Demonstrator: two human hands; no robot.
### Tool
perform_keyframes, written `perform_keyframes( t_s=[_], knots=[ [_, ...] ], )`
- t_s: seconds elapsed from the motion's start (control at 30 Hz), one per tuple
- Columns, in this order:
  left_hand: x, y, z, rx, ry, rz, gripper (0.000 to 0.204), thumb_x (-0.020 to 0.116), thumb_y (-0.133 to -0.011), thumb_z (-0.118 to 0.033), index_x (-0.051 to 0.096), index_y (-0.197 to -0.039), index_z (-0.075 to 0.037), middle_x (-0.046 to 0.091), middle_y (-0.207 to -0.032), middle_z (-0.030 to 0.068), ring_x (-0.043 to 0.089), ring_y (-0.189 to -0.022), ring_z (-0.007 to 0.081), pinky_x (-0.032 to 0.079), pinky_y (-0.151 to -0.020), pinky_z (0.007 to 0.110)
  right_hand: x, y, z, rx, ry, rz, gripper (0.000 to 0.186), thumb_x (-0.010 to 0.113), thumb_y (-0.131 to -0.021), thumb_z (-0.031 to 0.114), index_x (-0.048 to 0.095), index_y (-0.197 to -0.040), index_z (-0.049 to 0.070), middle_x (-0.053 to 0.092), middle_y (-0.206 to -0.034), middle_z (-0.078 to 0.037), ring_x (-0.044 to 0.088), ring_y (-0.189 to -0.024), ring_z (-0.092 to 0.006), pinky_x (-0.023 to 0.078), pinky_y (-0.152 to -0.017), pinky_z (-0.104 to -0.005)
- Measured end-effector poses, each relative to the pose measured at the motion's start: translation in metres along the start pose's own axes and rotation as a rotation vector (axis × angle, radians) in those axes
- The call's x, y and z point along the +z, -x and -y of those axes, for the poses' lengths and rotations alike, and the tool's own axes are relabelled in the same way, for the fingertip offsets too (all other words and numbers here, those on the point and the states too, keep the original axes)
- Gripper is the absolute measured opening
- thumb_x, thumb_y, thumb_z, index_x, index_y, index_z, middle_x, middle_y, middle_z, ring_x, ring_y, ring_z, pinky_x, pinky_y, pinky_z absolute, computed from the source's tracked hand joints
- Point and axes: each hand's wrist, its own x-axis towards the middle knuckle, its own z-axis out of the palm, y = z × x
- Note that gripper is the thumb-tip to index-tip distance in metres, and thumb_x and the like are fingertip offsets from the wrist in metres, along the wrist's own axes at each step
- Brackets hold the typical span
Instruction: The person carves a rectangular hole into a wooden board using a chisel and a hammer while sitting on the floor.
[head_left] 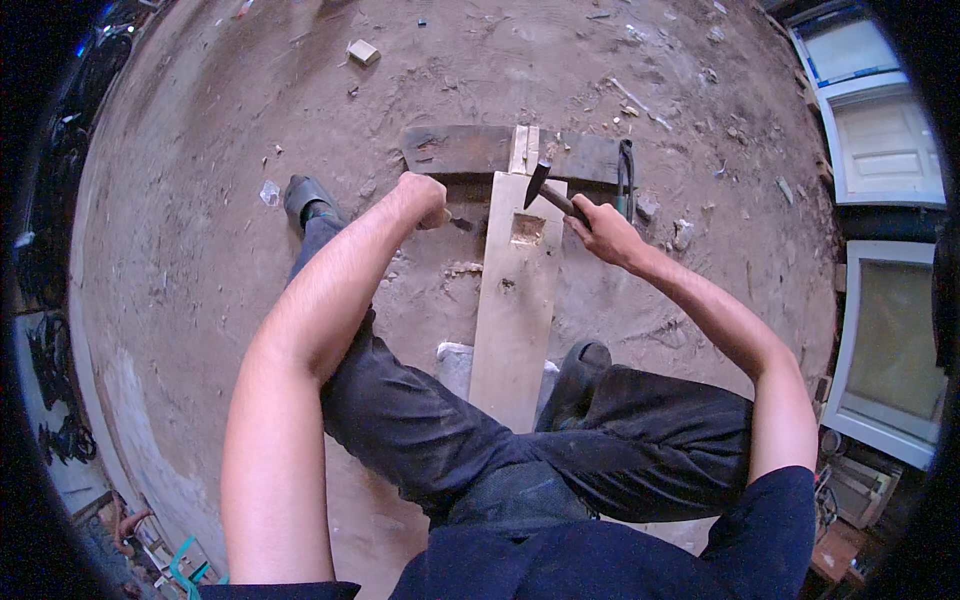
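Observation:
My left hand (pixel 424 200) is closed round a chisel (pixel 461 223), whose dark blade points right toward a pale wooden board (pixel 515 330). The hand hides most of its handle. My right hand (pixel 604 229) grips the handle of a hammer (pixel 537 184), with the dark head over the board's far end. A rectangular recess (pixel 528 229) is cut into the board just nearer than the hammer head. The chisel is off to the left of that recess, apart from it. Lengthwise, the board runs away from me between my legs.
Across the board's far end lies a dark plank (pixel 455 150) with a small pale wood piece (pixel 524 150) on it. A dark tool with green (pixel 625 180) stands right of the hammer. Wood scraps (pixel 363 52) litter the dirt floor. White-framed panels (pixel 885 345) line the right side.

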Motion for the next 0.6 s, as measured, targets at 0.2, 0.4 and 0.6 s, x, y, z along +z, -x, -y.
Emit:
perform_keyframes(
  t_s=[0.2, 0.4, 0.6],
  knots=[
    [0.001, 0.006, 0.000, 0.018, 0.022, -0.003, 0.034, 0.061, -0.082, -0.036, 0.073, -0.102, -0.010, 0.070, -0.106, 0.0100, 0.066, -0.102, 0.0255, 0.051, -0.086, 0.037, -0.004, 0.001, 0.004, -0.051, 0.134, 0.135, 0.026, 0.054, -0.091, 0.027, 0.049, -0.105, 0.005, 0.064, -0.083, -0.026, 0.062, -0.083, -0.0465, 0.049, -0.070, -0.0559],
    [0.002, 0.006, -0.002, 0.029, 0.027, -0.013, 0.033, 0.060, -0.083, -0.035, 0.073, -0.100, -0.010, 0.070, -0.104, 0.0109, 0.066, -0.101, 0.0261, 0.052, -0.085, 0.037, 0.000, 0.002, 0.001, -0.056, 0.136, 0.097, 0.026, 0.055, -0.091, 0.026, 0.051, -0.107, 0.006, 0.065, -0.084, -0.025, 0.063, -0.082, -0.0447, 0.050, -0.070, -0.0549],
    [-0.001, 0.008, 0.001, 0.020, 0.045, 0.022, 0.033, 0.061, -0.082, -0.035, 0.074, -0.097, -0.010, 0.071, -0.102, 0.0114, 0.067, -0.099, 0.0262, 0.052, -0.084, 0.037, -0.005, 0.006, 0.010, -0.040, 0.101, 0.043, 0.028, 0.057, -0.090, 0.029, 0.053, -0.106, 0.007, 0.065, -0.082, -0.025, 0.063, -0.081, -0.0447, 0.049, -0.069, -0.0555]
  ],
)
